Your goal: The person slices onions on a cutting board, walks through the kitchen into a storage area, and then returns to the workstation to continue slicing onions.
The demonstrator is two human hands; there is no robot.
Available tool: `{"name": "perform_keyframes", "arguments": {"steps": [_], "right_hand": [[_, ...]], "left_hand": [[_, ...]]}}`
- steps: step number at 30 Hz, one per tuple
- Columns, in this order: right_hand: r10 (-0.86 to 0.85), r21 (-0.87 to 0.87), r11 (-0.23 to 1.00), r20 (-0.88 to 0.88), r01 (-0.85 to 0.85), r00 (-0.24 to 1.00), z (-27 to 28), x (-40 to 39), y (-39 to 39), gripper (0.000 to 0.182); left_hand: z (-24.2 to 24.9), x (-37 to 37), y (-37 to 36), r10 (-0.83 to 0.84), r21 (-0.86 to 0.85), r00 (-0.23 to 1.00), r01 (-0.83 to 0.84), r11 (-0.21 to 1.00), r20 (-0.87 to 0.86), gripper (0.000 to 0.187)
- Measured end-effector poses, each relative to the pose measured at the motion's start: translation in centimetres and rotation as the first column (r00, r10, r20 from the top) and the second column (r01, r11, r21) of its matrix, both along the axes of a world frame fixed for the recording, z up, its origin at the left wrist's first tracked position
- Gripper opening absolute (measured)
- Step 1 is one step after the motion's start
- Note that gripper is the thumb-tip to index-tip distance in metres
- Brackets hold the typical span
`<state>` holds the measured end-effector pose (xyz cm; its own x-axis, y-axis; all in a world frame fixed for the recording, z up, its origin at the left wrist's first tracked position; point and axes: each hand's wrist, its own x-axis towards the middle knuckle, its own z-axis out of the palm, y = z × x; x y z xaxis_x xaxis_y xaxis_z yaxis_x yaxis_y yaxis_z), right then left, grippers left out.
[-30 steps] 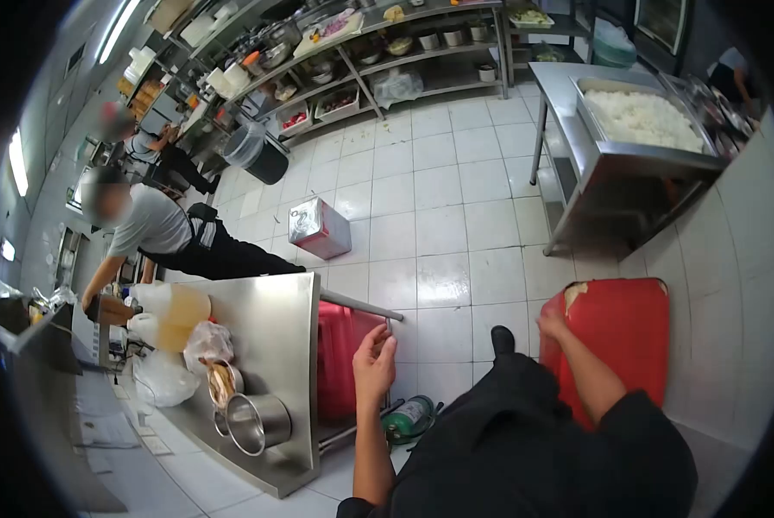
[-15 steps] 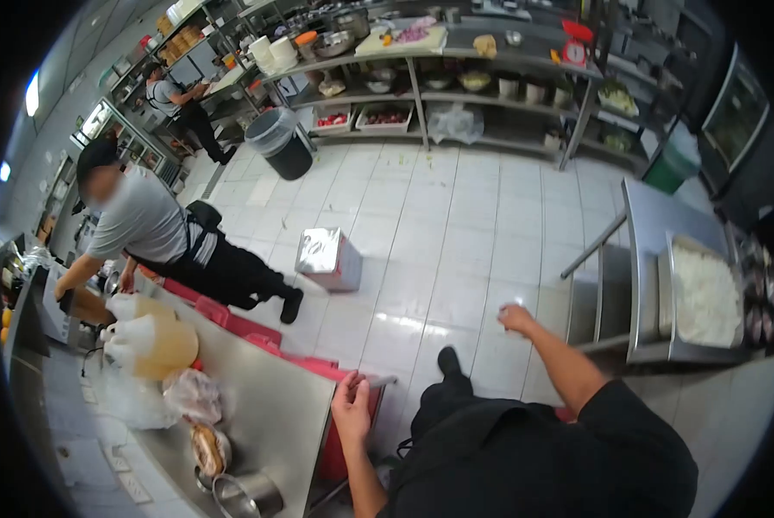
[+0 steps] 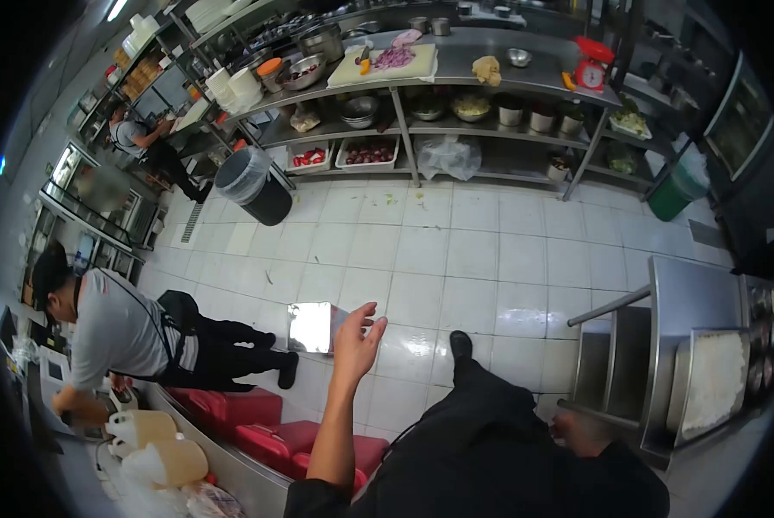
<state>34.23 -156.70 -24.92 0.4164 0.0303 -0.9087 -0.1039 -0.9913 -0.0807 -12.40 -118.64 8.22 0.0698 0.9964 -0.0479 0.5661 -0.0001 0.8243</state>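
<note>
My left hand is raised in front of me with its fingers apart and nothing in them. Just behind it on the tiled floor stands a shiny square tin, partly hidden by the hand. My right hand hangs low beside my body at the right, near the lower bar of a metal rack; its fingers are blurred and partly hidden. One black shoe of mine is forward on the floor.
A co-worker bends over the left counter by yellowish jugs. Red containers stand beside that counter. Ahead are a steel table with chopped purple food, a black bin and a green bin.
My left hand has risen and moved forward, away from the counter edge. My right hand has dropped back toward my side. The view has shifted nearer the far table, and the co-worker bends lower.
</note>
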Motion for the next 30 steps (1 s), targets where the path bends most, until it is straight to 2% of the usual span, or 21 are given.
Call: {"name": "perform_keyframes", "arguments": {"steps": [1,2,3,4,5,6,7,8,9,10,11,12,14,17,20,22,24,26,28,29,30], "right_hand": [[-0.121,-0.031,0.992,-0.027,0.120,0.992,1.9,-0.6,3.6,0.024],[-0.069,-0.030,0.997,-0.056,0.068,0.996,0.7,0.0,7.1,0.022],[0.208,0.015,0.978,-0.126,-0.208,0.970,0.1,0.4,11.7,0.020],[0.743,0.110,0.670,-0.104,-0.734,0.662,-1.5,1.5,16.5,0.018],[0.993,0.103,0.050,0.097,-0.993,0.060,-2.6,2.4,22.0,0.017],[0.948,0.012,-0.216,0.244,-0.976,-0.207,-3.6,2.6,28.2,0.015],[0.879,-0.093,-0.260,0.389,-0.961,-0.275,-5.0,2.6,33.7,0.010],[0.876,-0.078,-0.254,0.404,-0.964,-0.263,-7.8,3.3,40.2,0.014],[0.890,0.027,-0.121,0.445,-0.992,-0.096,-8.4,3.2,47.0,0.014],[0.784,-0.056,-0.248,0.575,-0.967,-0.234,-4.8,1.5,54.1,0.017],[0.796,0.068,-0.055,0.606,-0.996,-0.003,-5.0,0.4,60.5,0.017],[0.688,0.387,0.460,0.412,-0.799,0.597,-1.5,-2.2,66.5,0.016],[0.337,0.697,0.609,0.205,-0.379,0.919,7.2,-8.1,73.9,0.017],[0.456,0.726,0.485,0.266,-0.487,0.849,8.8,-12.3,82.5,0.025],[0.589,0.730,0.382,0.280,-0.566,0.758,5.8,-13.6,85.7,0.026],[0.570,0.597,0.512,0.301,-0.617,0.765,6.4,-14.7,85.5,0.032],[0.502,0.582,0.603,0.255,-0.546,0.826,5.9,-14.1,84.2,0.034],[0.488,0.540,0.510,0.459,-0.669,0.742,-3.2,-10.1,81.1,0.034],[0.322,0.583,0.709,0.233,-0.397,0.918,2.0,-10.5,78.4,0.024],[0.691,0.386,0.439,0.433,-0.812,0.579,1.0,-9.4,78.0,0.019],[0.864,0.112,0.018,0.499,-0.994,0.072,-1.2,-7.7,77.3,0.017]], "left_hand": [[-0.5,-0.1,1.5,0.011,-0.021,1.000,-0.011,1.000,0.004,0.043],[-1.0,-0.2,3.2,0.027,-0.026,1.000,-0.027,0.999,0.011,0.043],[-1.2,-0.7,4.4,0.044,-0.036,0.999,-0.043,0.998,0.015,0.042],[-1.4,-1.4,5.4,0.099,-0.037,0.994,-0.097,0.995,0.041,0.042],[-1.6,-1.9,6.9,0.151,-0.036,0.986,-0.148,0.988,0.070,0.041],[-0.1,-1.9,8.2,0.240,-0.100,0.967,-0.231,0.968,0.083,0.038],[0.2,-2.5,9.4,0.284,-0.085,0.957,-0.279,0.957,0.060,0.037],[0.3,-3.3,10.0,0.333,-0.079,0.942,-0.330,0.941,0.039,0.037],[0.4,-4.1,10.9,0.381,-0.066,0.924,-0.379,0.923,0.025,0.036],[-1.5,-5.6,11.6,0.419,-0.003,0.908,-0.419,0.908,0.035,0.034],[-1.7,-6.4,12.5,0.464,-0.029,0.884,-0.463,0.886,0.049,0.034],[-1.7,-7.1,13.5,0.507,-0.059,0.860,-0.504,0.862,0.059,0.033],[-2.7,-8.8,15.8,0.581,-0.096,0.805,-0.573,0.814,0.124,0.033],[-4.2,-12.1,20.6,0.598,-0.064,0.801,-0.596,0.801,0.034,0.034],[-4.8,-14.7,28.2,0.586,-0.067,0.809,-0.583,0.810,0.038,0.034],[-4.4,-15.6,34.6,0.538,-0.054,0.841,-0.536,0.843,0.051,0.033],[-3.4,-15.3,42.7,0.433,-0.006,0.900,-0.433,0.901,0.049,0.033],[-1.8,-14.4,49.5,0.325,0.027,0.942,-0.328,0.944,0.083,0.033],[-0.3,-12.4,56.9,0.208,0.082,0.967,-0.221,0.972,0.150,0.032],[0.6,-11.2,60.2,0.149,0.109,0.973,-0.169,0.980,0.174,0.031],[2.0,-10.1,63.5,0.091,0.114,0.984,-0.109,0.988,0.155,0.032]]}}
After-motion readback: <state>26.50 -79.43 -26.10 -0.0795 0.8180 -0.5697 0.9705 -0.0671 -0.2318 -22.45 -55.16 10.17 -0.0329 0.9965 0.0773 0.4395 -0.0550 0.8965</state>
